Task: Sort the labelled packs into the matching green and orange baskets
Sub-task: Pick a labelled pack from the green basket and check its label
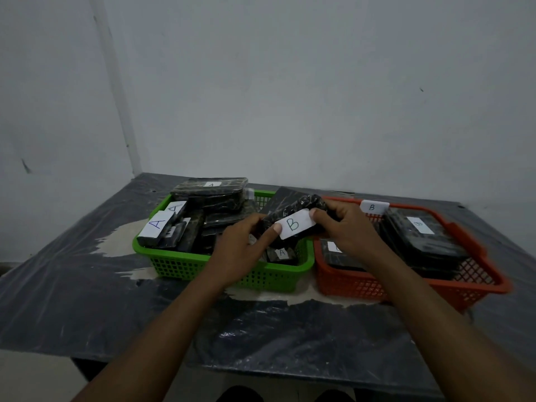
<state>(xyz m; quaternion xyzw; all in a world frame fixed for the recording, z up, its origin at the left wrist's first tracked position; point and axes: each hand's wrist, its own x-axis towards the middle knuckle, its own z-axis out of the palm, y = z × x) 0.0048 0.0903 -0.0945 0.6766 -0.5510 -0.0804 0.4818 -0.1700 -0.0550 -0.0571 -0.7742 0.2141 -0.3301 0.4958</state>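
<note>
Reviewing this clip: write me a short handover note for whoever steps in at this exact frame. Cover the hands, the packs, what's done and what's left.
Left hand: grips the left end of the B pack, thumb at its label.
Right hand: grips the right end of the same pack.
The pack is held up over the right side of the green basket, beside the orange basket.
Done: A-labelled packs lie in green; B-labelled packs lie in orange.
Left: the held pack likely goes into orange. Several labels in green are hidden, so check them.
</note>
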